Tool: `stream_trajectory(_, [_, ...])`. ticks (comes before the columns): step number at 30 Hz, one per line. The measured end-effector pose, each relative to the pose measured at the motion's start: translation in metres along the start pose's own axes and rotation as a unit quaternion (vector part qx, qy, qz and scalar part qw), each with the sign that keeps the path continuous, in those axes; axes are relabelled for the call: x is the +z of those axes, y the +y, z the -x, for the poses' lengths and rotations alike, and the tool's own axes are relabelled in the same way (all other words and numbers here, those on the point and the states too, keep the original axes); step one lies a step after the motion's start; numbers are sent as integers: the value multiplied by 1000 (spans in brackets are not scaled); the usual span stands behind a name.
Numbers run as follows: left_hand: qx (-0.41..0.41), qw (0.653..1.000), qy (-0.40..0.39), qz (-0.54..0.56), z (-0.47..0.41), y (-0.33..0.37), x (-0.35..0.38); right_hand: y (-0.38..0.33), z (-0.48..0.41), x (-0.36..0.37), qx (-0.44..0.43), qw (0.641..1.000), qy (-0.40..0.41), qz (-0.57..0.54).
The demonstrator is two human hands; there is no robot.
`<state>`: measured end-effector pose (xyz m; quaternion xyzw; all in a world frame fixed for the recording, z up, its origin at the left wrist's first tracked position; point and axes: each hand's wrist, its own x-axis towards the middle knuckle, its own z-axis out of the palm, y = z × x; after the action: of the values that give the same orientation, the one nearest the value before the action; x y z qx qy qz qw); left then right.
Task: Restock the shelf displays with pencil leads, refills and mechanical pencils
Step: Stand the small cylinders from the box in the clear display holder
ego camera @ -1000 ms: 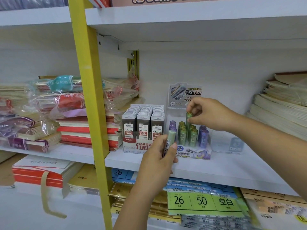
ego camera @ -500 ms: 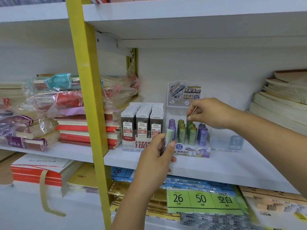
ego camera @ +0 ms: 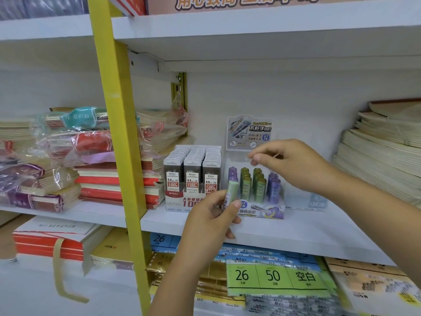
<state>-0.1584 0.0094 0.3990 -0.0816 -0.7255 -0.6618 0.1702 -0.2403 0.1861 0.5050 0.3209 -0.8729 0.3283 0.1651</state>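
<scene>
Left hand (ego camera: 211,222) gripped a green tube (ego camera: 230,195) in front of the display (ego camera: 262,210); right hand (ego camera: 293,165) hovered above it, pinched around what, I couldn't tell. A careless push could topple the stocked tubes (ego camera: 258,185).

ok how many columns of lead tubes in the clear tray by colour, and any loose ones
purple plastic lead tube columns: 2
green plastic lead tube columns: 2
pale green lead tube in left hand: 1
total: 4 columns, 1 loose tube

Glossy plastic lead tubes (ego camera: 258,188), matt shelf (ego camera: 284,238)
</scene>
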Motion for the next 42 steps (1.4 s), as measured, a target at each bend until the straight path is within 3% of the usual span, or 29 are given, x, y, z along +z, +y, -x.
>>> stream_trajectory(2, [1,1000,-8,1,1,2,1,-13,14,6,-8,993,-67,-93])
stream_trajectory(4, [8,1000,-17,5,2,4,2,-19,25,14,-10,987,-112,-117])
stream_trajectory(7, [9,999,-31,19,3,7,5,-18,32,21,9,986,-94,-137])
stream_trajectory(12, [-21,993,-8,118,4,5,1,-8,37,14,70,962,-46,-261])
stream_trajectory(14, [-15,992,12,126,3,5,-3,-3,40,11,68,964,-64,-250])
stream_trajectory(20, [16,996,28,89,0,5,-5,-7,48,15,-18,992,-99,-81])
stream_trajectory(25, [31,997,40,61,0,4,1,-12,45,26,-53,991,-105,-58])
stream_trajectory(28, [51,997,66,-3,-1,-1,0,-11,39,18,-29,989,-86,-115])
stream_trajectory(33, [93,975,89,-181,-3,-6,2,0,5,-2,-24,972,51,-228])
stream_trajectory(37, [130,955,67,-260,1,-12,10,11,-27,-1,-12,982,98,-161])
stream_trajectory(42, [168,924,50,-339,2,-19,13,20,-48,14,12,995,62,-81])
